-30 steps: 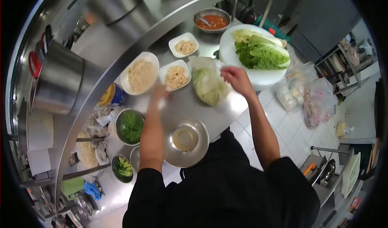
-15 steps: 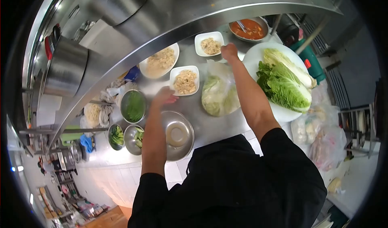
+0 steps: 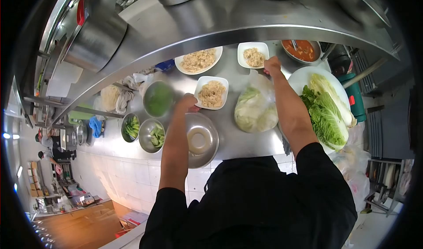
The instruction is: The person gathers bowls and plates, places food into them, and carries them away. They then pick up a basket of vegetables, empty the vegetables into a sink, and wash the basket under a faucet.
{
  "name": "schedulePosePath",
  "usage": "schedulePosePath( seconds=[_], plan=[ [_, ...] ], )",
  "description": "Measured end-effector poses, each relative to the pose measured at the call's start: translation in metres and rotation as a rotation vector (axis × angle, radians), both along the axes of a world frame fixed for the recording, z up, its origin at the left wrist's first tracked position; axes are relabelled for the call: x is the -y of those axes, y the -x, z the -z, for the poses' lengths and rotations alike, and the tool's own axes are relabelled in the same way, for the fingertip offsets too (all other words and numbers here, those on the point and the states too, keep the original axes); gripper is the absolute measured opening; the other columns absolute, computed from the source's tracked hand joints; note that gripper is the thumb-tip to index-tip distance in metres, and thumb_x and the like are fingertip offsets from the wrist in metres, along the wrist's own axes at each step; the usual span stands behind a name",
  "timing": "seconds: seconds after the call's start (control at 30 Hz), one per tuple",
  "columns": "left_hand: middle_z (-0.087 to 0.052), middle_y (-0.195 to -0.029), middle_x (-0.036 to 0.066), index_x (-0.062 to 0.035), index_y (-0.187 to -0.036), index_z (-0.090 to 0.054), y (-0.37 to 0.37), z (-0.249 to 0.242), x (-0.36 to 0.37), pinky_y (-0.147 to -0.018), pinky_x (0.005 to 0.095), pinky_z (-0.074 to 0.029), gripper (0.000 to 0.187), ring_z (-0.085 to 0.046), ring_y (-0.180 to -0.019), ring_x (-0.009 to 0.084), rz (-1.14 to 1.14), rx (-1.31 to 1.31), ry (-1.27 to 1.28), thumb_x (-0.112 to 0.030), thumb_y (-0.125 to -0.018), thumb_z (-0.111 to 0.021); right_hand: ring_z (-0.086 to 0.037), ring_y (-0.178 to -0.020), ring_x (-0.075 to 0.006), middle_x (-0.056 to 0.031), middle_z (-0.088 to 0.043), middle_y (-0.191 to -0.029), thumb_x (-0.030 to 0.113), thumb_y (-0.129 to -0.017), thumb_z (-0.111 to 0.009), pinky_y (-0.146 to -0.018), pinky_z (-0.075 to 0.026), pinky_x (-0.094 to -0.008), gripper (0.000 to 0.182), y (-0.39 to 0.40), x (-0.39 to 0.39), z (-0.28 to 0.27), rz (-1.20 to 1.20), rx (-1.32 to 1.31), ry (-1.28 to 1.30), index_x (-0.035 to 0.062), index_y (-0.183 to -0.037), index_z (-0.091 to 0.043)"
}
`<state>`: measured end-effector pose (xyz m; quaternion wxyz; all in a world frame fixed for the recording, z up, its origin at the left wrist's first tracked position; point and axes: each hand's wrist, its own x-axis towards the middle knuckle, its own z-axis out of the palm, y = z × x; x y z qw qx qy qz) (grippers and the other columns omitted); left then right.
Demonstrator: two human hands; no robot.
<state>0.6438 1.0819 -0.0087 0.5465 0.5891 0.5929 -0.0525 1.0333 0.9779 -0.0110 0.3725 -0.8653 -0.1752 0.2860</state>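
My left hand (image 3: pixel 188 103) has its fingers curled at the lower left corner of a square white bowl (image 3: pixel 198 101) holding pale, chopped food. My right hand (image 3: pixel 272 65) grips the right edge of a second, smaller-looking square white bowl (image 3: pixel 241 55), farther back, with similar food inside. Between my forearms lies a clear plastic bag of cut cabbage (image 3: pixel 256 110). Beneath my left wrist is a wide steel bowl (image 3: pixel 213 136) with a pale ring at its bottom. Behind the nearer white bowl stands a larger white dish (image 3: pixel 179 66) of the same pale food.
Steel bowls of green vegetables (image 3: pixel 152 136) stand at the left. A white round board (image 3: pixel 299 79) with halved napa cabbage (image 3: pixel 328 116) lies right, below a bowl of red sauce (image 3: pixel 304 50). A steel shelf (image 3: pixel 246 30) overhangs the counter's back. Two people (image 3: pixel 55 147) are far left.
The view has shifted, so the counter appears farther right. My left hand, blurred beside the nearer white bowl before, has now closed at its corner. My right hand stays at the farther bowl.
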Motion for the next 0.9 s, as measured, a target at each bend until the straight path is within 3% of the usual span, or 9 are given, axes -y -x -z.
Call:
schedulePosePath(
  seconds=[0.17,0.27,0.37,0.5,0.57,0.73,0.9],
  plan=[
    [-0.063,-0.091,0.017,0.0026,-0.11,-0.052,0.026,0.024,-0.006,-0.057,0.0331,-0.057,0.031,-0.066,-0.069,0.0265,-0.213,0.179,0.016,-0.002,-0.079,-0.05,-0.059,-0.047,-0.0201,-0.0135,-0.064,-0.064,0.008,-0.077,-0.052,-0.04,-0.046,-0.0316,0.017,0.0,-0.001,0.013,-0.169,-0.037,0.02,-0.0052,-0.078,-0.063],
    [-0.064,-0.093,0.019,0.0061,-0.111,-0.049,0.021,0.018,-0.011,-0.056,0.0304,-0.057,0.033,-0.068,-0.074,0.0275,-0.021,0.079,0.01,-0.002,-0.079,-0.051,-0.058,-0.048,-0.0202,-0.0127,-0.064,-0.067,0.007,-0.076,-0.053,-0.04,-0.045,-0.0309,0.015,0.005,0.001,0.026,-0.116,-0.157,-0.067,-0.0047,-0.078,-0.062],
    [-0.059,-0.099,0.013,-0.0002,-0.101,-0.053,0.009,-0.006,0.005,-0.058,0.0349,-0.058,0.023,-0.065,-0.079,0.0286,-0.144,0.105,0.042,-0.002,-0.078,-0.055,-0.059,-0.052,-0.0173,-0.011,-0.065,-0.066,0.013,-0.076,-0.057,-0.045,-0.046,-0.0303,0.018,0.008,0.002,0.019,-0.109,-0.173,-0.09,-0.003,-0.073,-0.064],
    [-0.059,-0.099,0.02,0.0056,-0.107,-0.052,0.015,0.004,-0.002,-0.056,0.0351,-0.057,0.032,-0.066,-0.075,0.0314,-0.111,0.122,0.066,0.0,-0.076,-0.054,-0.059,-0.059,-0.0176,-0.0102,-0.065,-0.074,0.011,-0.077,-0.059,-0.049,-0.045,-0.0299,0.015,0.026,0.015,-0.005,-0.064,-0.272,-0.112,-0.0027,-0.078,-0.064],
    [-0.059,-0.099,0.02,0.0073,-0.11,-0.05,0.018,0.014,-0.006,-0.055,0.0346,-0.055,0.037,-0.066,-0.073,0.0298,-0.11,0.194,0.067,-0.005,-0.075,-0.054,-0.06,-0.062,-0.018,-0.0099,-0.065,-0.077,0.011,-0.077,-0.06,-0.051,-0.045,-0.0303,0.015,0.03,0.019,-0.015,-0.054,-0.297,-0.12,-0.0028,-0.08,-0.064],
    [-0.064,-0.089,0.016,0.0075,-0.108,-0.055,0.018,0.016,-0.005,-0.054,0.0327,-0.052,0.038,-0.066,-0.07,0.0227,-0.01,0.065,-0.069,-0.014,-0.076,-0.056,-0.057,-0.066,-0.0174,-0.0064,-0.065,-0.082,0.012,-0.077,-0.062,-0.056,-0.046,-0.0328,0.01,0.023,0.024,-0.008,-0.104,-0.408,-0.128,0.0037,-0.082,-0.064],
    [-0.065,-0.084,0.016,0.0077,-0.097,-0.061,0.016,0.02,-0.003,-0.053,0.0314,-0.051,0.029,-0.065,-0.066,0.022,-0.06,0.145,-0.084,-0.008,-0.074,-0.054,-0.056,-0.065,-0.0165,-0.005,-0.064,-0.082,0.011,-0.076,-0.062,-0.057,-0.045,-0.0334,0.008,0.02,0.022,-0.004,-0.123,-0.337,-0.087,0.0047,-0.081,-0.062]
  ],
)
